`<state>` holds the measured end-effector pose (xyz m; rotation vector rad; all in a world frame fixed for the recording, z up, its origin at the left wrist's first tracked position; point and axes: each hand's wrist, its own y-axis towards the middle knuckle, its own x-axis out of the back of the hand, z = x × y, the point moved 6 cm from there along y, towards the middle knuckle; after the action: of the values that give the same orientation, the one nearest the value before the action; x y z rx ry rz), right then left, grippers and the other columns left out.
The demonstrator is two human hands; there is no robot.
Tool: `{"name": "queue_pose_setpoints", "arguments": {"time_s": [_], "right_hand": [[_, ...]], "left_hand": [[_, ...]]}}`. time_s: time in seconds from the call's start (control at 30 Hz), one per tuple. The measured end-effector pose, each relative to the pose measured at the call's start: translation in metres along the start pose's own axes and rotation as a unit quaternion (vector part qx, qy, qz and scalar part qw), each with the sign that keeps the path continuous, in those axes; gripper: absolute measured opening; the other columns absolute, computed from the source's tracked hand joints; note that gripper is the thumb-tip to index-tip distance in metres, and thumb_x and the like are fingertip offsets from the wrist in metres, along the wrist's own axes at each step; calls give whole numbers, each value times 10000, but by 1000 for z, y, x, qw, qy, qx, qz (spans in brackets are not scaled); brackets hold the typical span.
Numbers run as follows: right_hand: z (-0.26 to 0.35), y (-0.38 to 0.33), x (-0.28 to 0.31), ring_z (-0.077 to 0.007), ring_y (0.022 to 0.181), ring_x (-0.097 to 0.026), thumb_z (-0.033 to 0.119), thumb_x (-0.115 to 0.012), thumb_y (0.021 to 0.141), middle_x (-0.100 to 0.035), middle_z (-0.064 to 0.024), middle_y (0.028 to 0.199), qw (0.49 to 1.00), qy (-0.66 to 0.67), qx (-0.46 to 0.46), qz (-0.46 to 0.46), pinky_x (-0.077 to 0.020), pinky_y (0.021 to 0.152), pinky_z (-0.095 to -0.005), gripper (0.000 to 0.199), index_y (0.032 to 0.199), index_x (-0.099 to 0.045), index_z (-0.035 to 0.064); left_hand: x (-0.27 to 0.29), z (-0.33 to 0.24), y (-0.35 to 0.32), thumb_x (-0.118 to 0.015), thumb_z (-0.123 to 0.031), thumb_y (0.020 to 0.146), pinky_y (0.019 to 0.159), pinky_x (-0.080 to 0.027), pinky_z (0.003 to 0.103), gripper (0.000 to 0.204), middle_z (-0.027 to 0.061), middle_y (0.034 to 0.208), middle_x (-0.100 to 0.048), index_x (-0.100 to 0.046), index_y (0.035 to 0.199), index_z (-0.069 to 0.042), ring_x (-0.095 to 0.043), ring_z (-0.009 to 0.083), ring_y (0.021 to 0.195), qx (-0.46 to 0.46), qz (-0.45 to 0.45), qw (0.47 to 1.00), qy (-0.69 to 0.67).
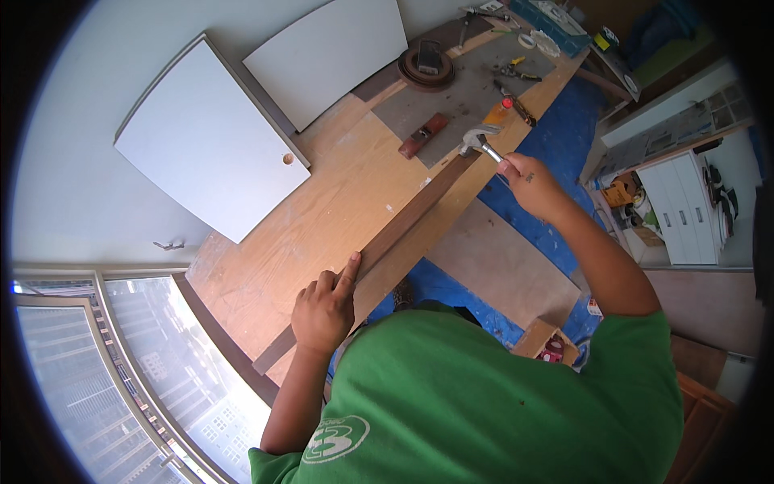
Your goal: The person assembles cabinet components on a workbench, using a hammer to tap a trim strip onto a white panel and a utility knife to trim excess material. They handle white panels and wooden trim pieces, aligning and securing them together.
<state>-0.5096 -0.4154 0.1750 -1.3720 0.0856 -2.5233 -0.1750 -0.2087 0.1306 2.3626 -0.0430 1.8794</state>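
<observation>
My left hand (324,310) presses a finger on the long dark wood strip (387,238) along the desk (322,210) edge. My right hand (528,181) squeezes the hammer (477,140) handle. The strip looks stiff and light.

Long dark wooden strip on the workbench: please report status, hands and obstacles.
Left hand presses long dark wooden strip. Right hand grips steel claw hammer at strip's far end. Red-brown block lies close by.

Matt dark wooden strip (403,222), steel hammer (476,142)
</observation>
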Motion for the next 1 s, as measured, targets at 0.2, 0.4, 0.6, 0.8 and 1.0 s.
{"name": "queue_pose_setpoints", "arguments": {"time_s": [0.2, 0.4, 0.6, 0.8, 1.0], "right_hand": [[-16, -14, 3, -248, 660, -532, 252, -498, 1117, -571, -126, 755, 999, 2, 22, -29, -470, 659, -393, 294, 1056, -644, 5], [-24, -18, 2, -367, 700, -562, 257, -508, 1110, -578, -200, 756, 997, 64, 10, -45, -475, 691, -462, 312, 964, -581, -9], [-18, -19, -7, -310, 663, -556, 317, -518, 1113, -554, -169, 725, 997, 68, 31, -23, -468, 662, -445, 358, 963, -576, -3], [-6, -29, -11, -312, 626, -552, 341, -507, 1120, -547, -168, 688, 999, 27, 47, -8, -459, 628, -447, 382, 957, -577, 3], [-3, -36, -15, -413, 618, -552, 321, -501, 1120, -572, -214, 688, 998, 18, 60, 1, -440, 604, -484, 369, 945, -571, 3]], "left_hand": [[0, -1, -1, -659, -129, 929, 696, -551, 389, 606, 24, 881, -623, -601, 1499, -326, -679, 237, 744, 5, -4, 1000, 16], [0, -1, -1, -658, -119, 922, 707, -554, 404, 648, 36, 911, -642, -568, 1527, -332, -683, 251, 755, 3, 5, 1000, 17], [-1, -3, -3, -654, -117, 921, 729, -554, 405, 656, 36, 932, -647, -559, 1533, -334, -685, 257, 769, 9, 10, 1000, 4], [-1, -5, -4, -650, -119, 925, 727, -550, 402, 645, 37, 911, -638, -568, 1526, -338, -679, 253, 761, 13, 8, 1000, 9], [-1, -5, -3, -644, -121, 932, 721, -547, 399, 633, 35, 900, -633, -575, 1522, -338, -676, 250, 752, 14, 4, 1000, 16]]}}
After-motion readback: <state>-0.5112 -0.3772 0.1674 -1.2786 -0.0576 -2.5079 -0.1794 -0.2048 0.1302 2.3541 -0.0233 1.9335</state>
